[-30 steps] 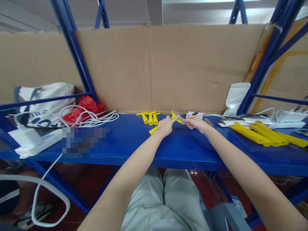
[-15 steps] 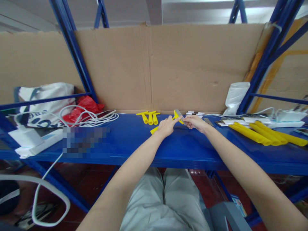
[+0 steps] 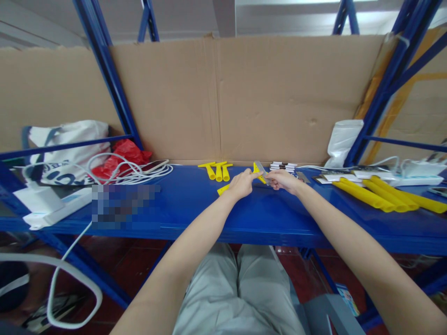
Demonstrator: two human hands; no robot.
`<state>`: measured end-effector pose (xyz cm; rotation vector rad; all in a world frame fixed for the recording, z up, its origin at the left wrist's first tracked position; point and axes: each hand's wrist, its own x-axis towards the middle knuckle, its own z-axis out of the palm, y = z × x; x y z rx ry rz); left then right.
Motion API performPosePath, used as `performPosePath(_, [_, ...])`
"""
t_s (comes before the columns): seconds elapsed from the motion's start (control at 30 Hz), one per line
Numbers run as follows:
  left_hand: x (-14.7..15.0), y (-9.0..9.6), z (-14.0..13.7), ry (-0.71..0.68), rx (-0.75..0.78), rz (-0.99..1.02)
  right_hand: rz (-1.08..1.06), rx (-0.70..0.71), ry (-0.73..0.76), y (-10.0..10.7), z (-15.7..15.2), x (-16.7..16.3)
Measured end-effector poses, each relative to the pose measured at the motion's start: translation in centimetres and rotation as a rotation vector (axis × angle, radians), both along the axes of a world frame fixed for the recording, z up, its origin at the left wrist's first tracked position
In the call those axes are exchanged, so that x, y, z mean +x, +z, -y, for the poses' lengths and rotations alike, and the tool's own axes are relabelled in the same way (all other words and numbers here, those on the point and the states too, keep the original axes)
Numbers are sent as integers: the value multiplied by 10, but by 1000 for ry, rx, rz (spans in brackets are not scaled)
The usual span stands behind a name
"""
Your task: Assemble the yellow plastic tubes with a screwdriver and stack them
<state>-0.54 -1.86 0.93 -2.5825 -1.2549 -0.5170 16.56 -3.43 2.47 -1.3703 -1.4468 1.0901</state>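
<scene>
My left hand (image 3: 240,183) is closed around the handle of a yellow T-shaped scraper (image 3: 223,190), whose tube end sticks out to the left below the hand. A thin grey metal blade (image 3: 261,168) lies along the scraper's head, slanting down to the right. My right hand (image 3: 282,179) pinches the blade's lower right end between thumb and fingers. The left fingertips touch the blade side near the head. Beyond my left hand lie three yellow T-shaped scraper handles (image 3: 219,172) side by side. Another flat grey strip (image 3: 303,177) rests just right of my right hand.
Small white-and-black packs (image 3: 283,165) are stacked behind my right hand. Several yellow tubes (image 3: 387,197) lie on the blue shelf (image 3: 195,211) at right. White cables (image 3: 139,173), a power strip (image 3: 59,211) and a red bag (image 3: 120,158) are at left. A cardboard panel (image 3: 272,97) stands behind.
The scraper's head and the blade have turned slightly, so more of the yellow head shows beside the blade. Both hands stay nearly in place.
</scene>
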Motion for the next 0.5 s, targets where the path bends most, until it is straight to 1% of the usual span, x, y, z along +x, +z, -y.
performPosePath(0.2, [1,-1,-1,-3,-19,-15,-10,-9,3,-3,-3,1])
performPosePath(0.5, [1,-1,-1,-17,-46,31,-6,-24,62,-3,-3,3])
